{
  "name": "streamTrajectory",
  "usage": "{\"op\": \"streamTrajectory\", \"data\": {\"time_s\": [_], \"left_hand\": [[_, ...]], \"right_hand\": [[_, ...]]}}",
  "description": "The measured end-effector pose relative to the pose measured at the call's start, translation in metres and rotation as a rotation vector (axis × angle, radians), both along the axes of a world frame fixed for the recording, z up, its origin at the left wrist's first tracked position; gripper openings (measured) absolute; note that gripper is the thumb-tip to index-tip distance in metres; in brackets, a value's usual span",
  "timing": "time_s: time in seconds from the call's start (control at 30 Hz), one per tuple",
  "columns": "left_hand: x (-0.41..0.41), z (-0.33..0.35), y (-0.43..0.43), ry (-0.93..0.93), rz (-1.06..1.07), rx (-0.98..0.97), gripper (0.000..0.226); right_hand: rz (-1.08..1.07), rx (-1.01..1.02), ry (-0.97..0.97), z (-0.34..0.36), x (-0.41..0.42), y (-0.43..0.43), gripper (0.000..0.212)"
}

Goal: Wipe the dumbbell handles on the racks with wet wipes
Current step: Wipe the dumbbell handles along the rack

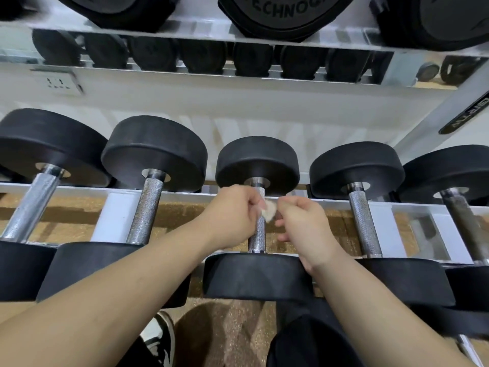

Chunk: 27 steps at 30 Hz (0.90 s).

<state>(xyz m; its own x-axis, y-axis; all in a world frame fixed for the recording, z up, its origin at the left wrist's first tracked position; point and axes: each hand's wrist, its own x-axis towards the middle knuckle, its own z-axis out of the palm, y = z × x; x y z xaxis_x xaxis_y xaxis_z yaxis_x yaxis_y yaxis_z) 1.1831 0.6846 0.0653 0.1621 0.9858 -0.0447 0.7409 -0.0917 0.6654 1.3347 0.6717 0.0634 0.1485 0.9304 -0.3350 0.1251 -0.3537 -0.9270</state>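
Off-white wipe [268, 211], small and crumpled, sits against the far part of the middle handle [257, 235]. My left hand [235, 210] pinches it with curled fingers, right on the steel. My right hand [301, 226] is just beside, on the other side of the handle, with fingers curled in. Its fingertips reach the wipe's edge, but I cannot tell if they grip it.

Handle axis: runs straight away from me, from the near head [258, 276] up to the far head [256, 165]. The wipe is close to the far head. Bare knurled steel shows between my hands and the near head.

Judgement: that stretch is not yet wiped. The stroke should run along the axis, toward me. The left hand is nearer the handle and better placed to lead.

The dumbbell lies across the white rack [116, 207], with other dumbbells on both sides.
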Motion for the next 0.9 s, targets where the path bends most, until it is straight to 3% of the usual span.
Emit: {"op": "streamTrajectory", "data": {"time_s": [0.17, 0.23, 0.33, 0.53, 0.67, 0.73, 0.9], "left_hand": [[-0.011, 0.02, -0.015, -0.017, -0.221, -0.328, 0.019], [-0.007, 0.017, -0.006, -0.044, -0.136, -0.209, 0.018], [0.003, 0.004, 0.013, 0.079, 0.009, 0.208, 0.016], [0.001, -0.007, 0.017, 0.124, -0.078, 0.302, 0.011], [-0.004, -0.001, 0.014, 0.123, -0.152, 0.211, 0.003], [-0.004, 0.005, 0.007, 0.119, -0.197, 0.126, 0.012], [-0.012, 0.024, -0.012, 0.039, -0.387, -0.326, 0.006]], "right_hand": [[-0.002, -0.047, -0.017, -0.002, -0.002, 0.0, 0.012], [0.009, -0.056, -0.024, 0.0, -0.001, 0.001, 0.012], [0.008, -0.07, -0.001, 0.001, 0.0, 0.001, 0.015], [-0.027, -0.061, -0.002, -0.001, 0.001, -0.001, 0.015], [-0.017, -0.082, -0.019, 0.0, 0.002, 0.001, 0.016], [-0.022, -0.093, -0.001, -0.002, 0.001, 0.003, 0.015], [0.0, -0.094, 0.005, -0.007, 0.001, 0.006, 0.014]]}}
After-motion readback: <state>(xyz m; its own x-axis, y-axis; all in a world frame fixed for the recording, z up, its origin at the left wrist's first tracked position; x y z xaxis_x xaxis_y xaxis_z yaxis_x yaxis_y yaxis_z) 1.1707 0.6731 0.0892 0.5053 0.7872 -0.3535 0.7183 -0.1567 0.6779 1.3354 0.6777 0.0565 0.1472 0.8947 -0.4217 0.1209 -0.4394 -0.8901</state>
